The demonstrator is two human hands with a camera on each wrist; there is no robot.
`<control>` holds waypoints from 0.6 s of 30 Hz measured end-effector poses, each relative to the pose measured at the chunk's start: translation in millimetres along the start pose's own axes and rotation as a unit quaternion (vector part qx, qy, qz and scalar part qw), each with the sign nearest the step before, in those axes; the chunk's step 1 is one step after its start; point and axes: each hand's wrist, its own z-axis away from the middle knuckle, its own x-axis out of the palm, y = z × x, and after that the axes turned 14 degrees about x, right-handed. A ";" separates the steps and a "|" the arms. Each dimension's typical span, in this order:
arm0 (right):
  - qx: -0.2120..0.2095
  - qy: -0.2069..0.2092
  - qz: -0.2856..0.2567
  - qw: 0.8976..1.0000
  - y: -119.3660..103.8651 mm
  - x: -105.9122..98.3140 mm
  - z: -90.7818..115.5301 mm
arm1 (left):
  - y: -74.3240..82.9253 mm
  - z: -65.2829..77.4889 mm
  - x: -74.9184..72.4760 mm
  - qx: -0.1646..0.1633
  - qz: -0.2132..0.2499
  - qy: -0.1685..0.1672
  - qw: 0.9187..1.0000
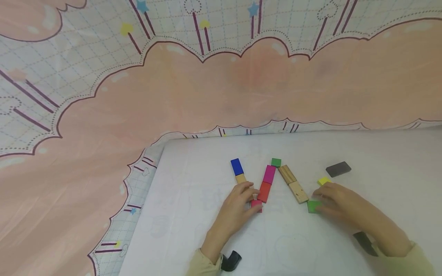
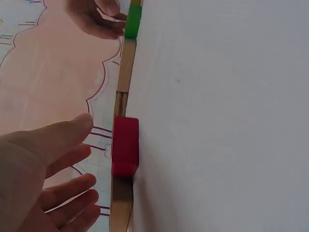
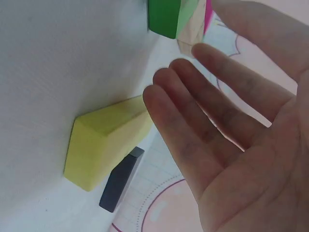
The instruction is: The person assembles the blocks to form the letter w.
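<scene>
My left hand hovers with parted, relaxed fingers over a pinkish-red block and a light wooden block; nothing is in its grasp. The left wrist view shows a gap between the thumb and the pinkish-red block. From there a red block and a magenta block slant up to a green block. My right hand holds nothing, its fingers extended beside another green block and a yellow block. In the right wrist view the fingertips lie near the yellow block.
A blue block tops the left slanting row. Two wooden blocks slope from the upper green block towards the lower one. Right of the row lies a dark grey block. Behind the white table hangs a patterned cloth.
</scene>
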 end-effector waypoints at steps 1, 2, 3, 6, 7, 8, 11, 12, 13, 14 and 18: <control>-0.003 0.008 0.001 1.000 0.3 -0.5 -0.2 | 1.5 -2.1 1.0 0.002 0.000 0.002 1.000; -0.004 0.016 0.003 1.000 0.9 -0.8 -0.5 | 3.3 -4.1 1.7 0.002 -0.002 0.004 1.000; -0.006 0.023 0.007 1.000 1.5 -1.0 -1.1 | 4.7 -5.9 2.7 0.003 -0.005 0.005 1.000; -0.006 0.036 0.014 0.999 4.1 -1.6 -2.3 | 9.1 -11.8 5.2 0.005 -0.024 0.000 1.000; -0.003 0.037 0.017 0.999 4.9 -2.3 -2.4 | 10.0 -13.2 6.0 0.005 -0.028 -0.003 1.000; 0.002 0.036 0.019 0.999 5.6 -2.9 -2.7 | 10.7 -14.5 6.6 0.006 -0.031 -0.005 0.999; 0.012 0.041 0.023 0.999 7.8 -4.3 -2.8 | 12.1 -17.5 8.4 0.008 -0.039 -0.013 0.999; 0.013 0.047 0.024 0.999 8.9 -4.7 -2.8 | 12.4 -18.1 9.0 0.008 -0.038 -0.015 0.999; 0.012 0.051 0.023 0.998 9.7 -4.8 -3.0 | 12.7 -18.6 9.3 0.006 -0.038 -0.017 0.999; 0.012 0.057 0.021 0.998 10.7 -4.7 -3.1 | 12.7 -19.0 10.0 0.005 -0.038 -0.018 0.999; 0.012 0.077 0.015 0.997 15.0 -3.6 -3.5 | 12.8 -20.2 12.1 0.004 -0.040 -0.022 0.999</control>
